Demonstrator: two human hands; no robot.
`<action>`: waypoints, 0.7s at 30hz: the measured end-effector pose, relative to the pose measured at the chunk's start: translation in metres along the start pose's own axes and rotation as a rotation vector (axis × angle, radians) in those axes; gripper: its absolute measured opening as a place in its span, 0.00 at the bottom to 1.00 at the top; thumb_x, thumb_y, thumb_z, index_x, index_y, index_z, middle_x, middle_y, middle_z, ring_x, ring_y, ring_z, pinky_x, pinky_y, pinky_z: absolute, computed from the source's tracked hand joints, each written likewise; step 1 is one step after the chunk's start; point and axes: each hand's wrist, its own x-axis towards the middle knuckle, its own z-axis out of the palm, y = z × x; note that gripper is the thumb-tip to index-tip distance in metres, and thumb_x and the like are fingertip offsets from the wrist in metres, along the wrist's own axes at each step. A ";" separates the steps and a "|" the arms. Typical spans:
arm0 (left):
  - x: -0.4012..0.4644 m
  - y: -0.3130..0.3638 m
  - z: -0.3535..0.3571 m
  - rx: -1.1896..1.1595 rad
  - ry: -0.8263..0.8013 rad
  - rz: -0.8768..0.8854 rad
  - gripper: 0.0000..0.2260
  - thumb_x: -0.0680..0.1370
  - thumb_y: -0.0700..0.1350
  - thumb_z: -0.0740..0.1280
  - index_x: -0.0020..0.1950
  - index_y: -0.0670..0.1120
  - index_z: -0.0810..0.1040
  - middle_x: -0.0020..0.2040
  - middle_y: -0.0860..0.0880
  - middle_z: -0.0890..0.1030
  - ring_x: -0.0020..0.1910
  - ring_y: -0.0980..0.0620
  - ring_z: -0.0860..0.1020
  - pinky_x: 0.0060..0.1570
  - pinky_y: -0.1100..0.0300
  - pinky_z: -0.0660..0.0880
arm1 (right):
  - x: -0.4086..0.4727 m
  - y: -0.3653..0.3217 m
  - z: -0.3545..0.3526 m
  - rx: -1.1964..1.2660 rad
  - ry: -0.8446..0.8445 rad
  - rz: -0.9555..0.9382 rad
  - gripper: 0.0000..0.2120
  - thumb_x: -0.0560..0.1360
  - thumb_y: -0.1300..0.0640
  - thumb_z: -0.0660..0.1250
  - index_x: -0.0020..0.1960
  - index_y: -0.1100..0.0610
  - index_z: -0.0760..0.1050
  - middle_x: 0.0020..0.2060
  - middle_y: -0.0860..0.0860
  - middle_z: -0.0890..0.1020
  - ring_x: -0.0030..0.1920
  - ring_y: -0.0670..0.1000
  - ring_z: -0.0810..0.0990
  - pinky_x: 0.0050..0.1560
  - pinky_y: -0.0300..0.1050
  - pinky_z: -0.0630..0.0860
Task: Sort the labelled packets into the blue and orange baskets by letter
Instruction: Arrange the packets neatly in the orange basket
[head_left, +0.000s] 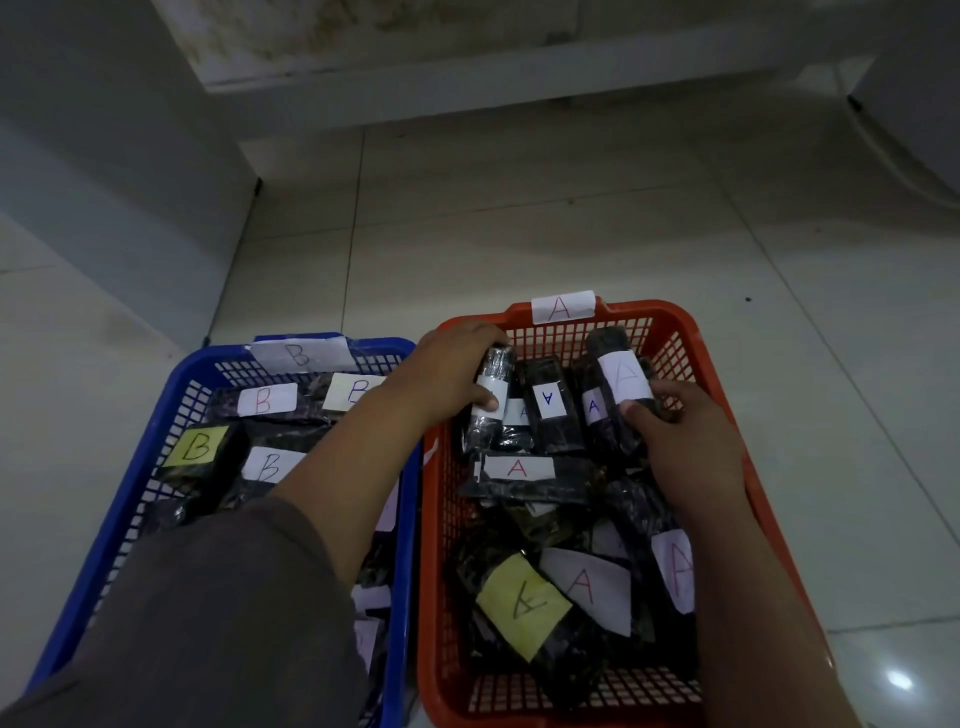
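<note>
Packets in orange basket (675, 322), left hand (447, 369) gripping one packet (488, 405), right hand (685, 441) gripping another (618, 384)

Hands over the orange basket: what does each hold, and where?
Left hand grips a dark packet near its upper end; right hand holds another packet at its lower end.

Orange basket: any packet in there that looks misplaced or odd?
Nothing misplaced: every readable label in the orange basket says A. The packets lie jumbled, and the yellow-labelled packet sits with its A turned askew. The label under the left hand's thumb is hidden.
</note>
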 end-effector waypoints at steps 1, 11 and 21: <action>-0.002 0.000 0.001 -0.017 0.022 0.001 0.32 0.67 0.46 0.76 0.68 0.50 0.69 0.68 0.51 0.70 0.67 0.51 0.67 0.65 0.56 0.63 | 0.000 0.000 -0.001 0.000 0.003 0.001 0.16 0.75 0.55 0.67 0.62 0.56 0.75 0.53 0.51 0.80 0.46 0.46 0.75 0.33 0.32 0.63; -0.016 -0.005 0.009 0.188 0.070 -0.001 0.27 0.72 0.51 0.71 0.70 0.60 0.67 0.71 0.54 0.63 0.70 0.51 0.58 0.63 0.54 0.54 | -0.002 0.001 0.009 -0.024 -0.050 -0.030 0.19 0.74 0.56 0.69 0.64 0.56 0.73 0.57 0.53 0.79 0.53 0.50 0.77 0.49 0.41 0.70; -0.004 0.029 0.024 0.130 0.019 0.060 0.21 0.75 0.51 0.68 0.68 0.52 0.71 0.64 0.50 0.71 0.65 0.49 0.65 0.64 0.55 0.61 | 0.001 0.003 0.006 0.019 0.009 -0.008 0.18 0.74 0.56 0.69 0.62 0.55 0.74 0.55 0.55 0.80 0.48 0.49 0.76 0.44 0.40 0.71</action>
